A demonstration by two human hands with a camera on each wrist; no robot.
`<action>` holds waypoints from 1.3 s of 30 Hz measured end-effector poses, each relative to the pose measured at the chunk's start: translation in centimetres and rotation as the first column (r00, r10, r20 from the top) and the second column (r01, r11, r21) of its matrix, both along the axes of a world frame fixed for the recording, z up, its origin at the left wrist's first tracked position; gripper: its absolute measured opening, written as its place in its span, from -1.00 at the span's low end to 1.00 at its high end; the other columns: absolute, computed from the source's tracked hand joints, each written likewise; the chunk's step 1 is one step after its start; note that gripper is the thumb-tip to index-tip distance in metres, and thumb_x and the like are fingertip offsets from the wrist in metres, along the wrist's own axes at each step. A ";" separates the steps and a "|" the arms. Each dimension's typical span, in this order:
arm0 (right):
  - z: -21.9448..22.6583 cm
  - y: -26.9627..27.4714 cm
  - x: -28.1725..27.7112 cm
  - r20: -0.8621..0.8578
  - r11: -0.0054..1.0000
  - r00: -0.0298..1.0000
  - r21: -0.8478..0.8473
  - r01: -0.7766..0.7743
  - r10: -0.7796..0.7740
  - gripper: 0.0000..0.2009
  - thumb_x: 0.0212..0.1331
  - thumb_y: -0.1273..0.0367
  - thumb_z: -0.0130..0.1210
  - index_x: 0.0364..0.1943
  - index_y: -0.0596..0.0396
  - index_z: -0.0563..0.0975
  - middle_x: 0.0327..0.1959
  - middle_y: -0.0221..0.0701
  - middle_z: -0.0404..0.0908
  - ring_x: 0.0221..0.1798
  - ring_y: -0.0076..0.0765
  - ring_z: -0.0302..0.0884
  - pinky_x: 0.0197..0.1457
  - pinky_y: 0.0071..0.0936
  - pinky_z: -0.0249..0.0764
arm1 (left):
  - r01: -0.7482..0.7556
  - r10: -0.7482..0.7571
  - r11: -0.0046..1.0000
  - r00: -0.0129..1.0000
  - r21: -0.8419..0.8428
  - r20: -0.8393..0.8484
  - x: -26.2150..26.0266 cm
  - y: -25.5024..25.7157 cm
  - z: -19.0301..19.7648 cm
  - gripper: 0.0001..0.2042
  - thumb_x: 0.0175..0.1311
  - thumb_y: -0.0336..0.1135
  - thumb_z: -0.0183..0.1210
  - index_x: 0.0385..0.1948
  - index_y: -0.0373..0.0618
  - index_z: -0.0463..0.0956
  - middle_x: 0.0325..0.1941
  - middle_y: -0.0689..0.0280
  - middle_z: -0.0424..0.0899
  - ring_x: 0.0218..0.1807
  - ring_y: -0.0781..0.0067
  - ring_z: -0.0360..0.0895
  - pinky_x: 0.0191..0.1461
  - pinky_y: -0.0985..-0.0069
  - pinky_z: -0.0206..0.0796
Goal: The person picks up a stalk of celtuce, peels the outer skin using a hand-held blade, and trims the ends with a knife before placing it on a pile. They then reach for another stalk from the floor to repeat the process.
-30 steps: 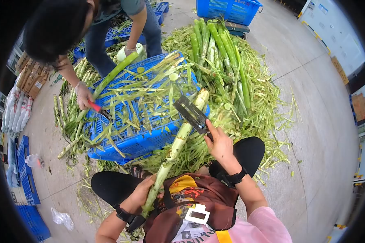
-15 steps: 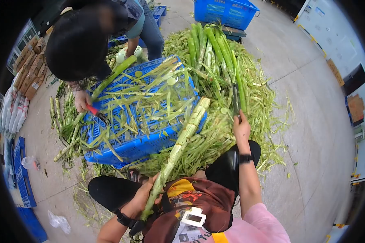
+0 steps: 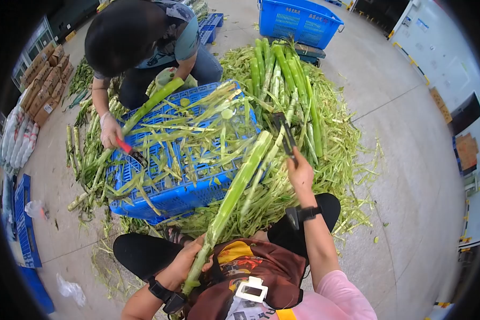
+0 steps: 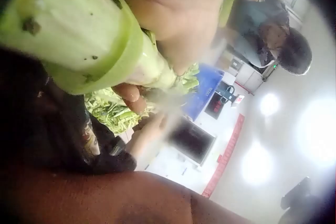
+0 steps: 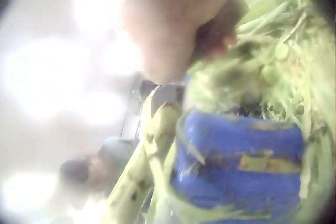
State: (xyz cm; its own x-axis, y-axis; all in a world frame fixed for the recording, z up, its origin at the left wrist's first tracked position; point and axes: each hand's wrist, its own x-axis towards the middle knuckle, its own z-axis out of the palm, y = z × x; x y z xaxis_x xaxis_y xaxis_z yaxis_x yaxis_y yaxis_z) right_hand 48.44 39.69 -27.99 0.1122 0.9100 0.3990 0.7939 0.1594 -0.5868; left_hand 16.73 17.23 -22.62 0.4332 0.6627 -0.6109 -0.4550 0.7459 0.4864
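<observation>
My left hand (image 3: pixel 191 260) grips the lower end of a long thick green stalk (image 3: pixel 234 194), which slants up and away from my lap; its upper side is bright green. In the left wrist view the hand (image 4: pixel 170 16) wraps the stalk (image 4: pixel 68 19) near a leafy joint. My right hand (image 3: pixel 300 173) holds a dark flat peeler (image 3: pixel 286 136) by its handle, just right of the stalk's far end. A long peeled strip (image 3: pixel 261 173) hangs between the peeler and the stalk. In the right wrist view the hand (image 5: pixel 173 19) is blurred.
An upturned blue crate (image 3: pixel 184 194) covered in peelings stands ahead. Across it another person (image 3: pixel 181 48) holds a stalk and a red-handled peeler (image 3: pixel 130 151). Green stalks (image 3: pixel 314 117) lie on a heap of peelings at the right, before a blue basket (image 3: pixel 298 24).
My right hand swung outward with the peeler, then came back toward the stalk. The stalk's upper side turned from pale and blotched to bright green. The other person has straightened slightly.
</observation>
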 end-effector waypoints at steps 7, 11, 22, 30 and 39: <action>1.0 -12.3 -6.5 0.275 0.605 0.604 0.094 -0.791 0.748 -0.56 0.03 0.26 0.16 0.09 -0.25 0.48 -0.62 -0.50 0.30 -0.59 -0.40 0.42 -0.61 -0.40 0.38 | -0.009 0.009 0.999 1.000 -0.048 0.011 0.0 -0.2 -1.7 -0.62 0.46 0.01 -0.25 -0.07 -0.13 0.34 -0.40 0.22 0.48 -0.56 0.35 0.41 -0.48 0.49 0.28; 0.4 -5.3 -4.0 0.390 0.874 0.794 -0.341 -0.347 0.467 -0.61 0.08 0.35 0.12 0.06 -0.13 0.50 -0.52 -0.25 0.55 -0.46 -0.10 0.57 -0.49 -0.20 0.45 | 0.054 -0.050 0.996 0.997 -0.076 0.055 -0.8 -0.8 -2.2 -0.55 0.44 0.07 -0.27 -0.11 -0.19 0.36 -0.40 0.21 0.48 -0.54 0.36 0.40 -0.46 0.49 0.26; 1.0 -12.6 -6.5 0.266 0.746 0.712 -0.044 -0.664 0.649 -0.58 0.04 0.28 0.19 0.07 -0.28 0.51 -0.47 -0.44 0.43 -0.56 -0.34 0.45 -0.55 -0.41 0.41 | 0.148 -0.148 0.989 0.988 -0.011 -0.035 -1.2 -0.4 -3.8 -0.55 0.42 0.09 -0.21 0.04 -0.09 0.33 -0.37 0.22 0.49 -0.49 0.32 0.50 -0.48 0.50 0.29; -2.2 2.8 2.0 -0.021 0.992 0.994 -0.075 0.102 -0.104 -0.69 0.22 0.26 0.04 0.01 0.04 0.53 -0.35 -0.12 0.61 -0.39 0.00 0.58 -0.37 -0.16 0.47 | 0.008 -0.022 0.994 0.991 0.109 0.132 0.3 -0.7 -1.3 -0.56 0.41 0.08 -0.16 0.03 -0.12 0.23 -0.40 0.21 0.47 -0.60 0.33 0.44 -0.54 0.50 0.29; 1.1 -12.2 -4.8 0.333 0.698 0.641 -0.076 -0.712 0.691 -0.55 0.03 0.28 0.18 0.10 -0.30 0.49 -0.54 -0.43 0.42 -0.59 -0.29 0.45 -0.58 -0.38 0.39 | 0.027 -0.027 1.000 0.996 -0.002 0.081 0.7 0.5 -2.0 -0.56 0.44 0.03 -0.23 0.14 -0.11 0.21 -0.42 0.17 0.50 -0.61 0.33 0.43 -0.53 0.51 0.28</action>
State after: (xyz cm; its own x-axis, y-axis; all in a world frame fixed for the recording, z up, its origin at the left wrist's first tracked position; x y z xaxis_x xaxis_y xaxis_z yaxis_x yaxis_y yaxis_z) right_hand 43.68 27.47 -26.92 -0.6900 0.6373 0.3432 0.5630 0.7705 -0.2989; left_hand 17.39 17.75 -24.63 0.4992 0.6478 -0.5755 -0.4721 0.7602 0.4462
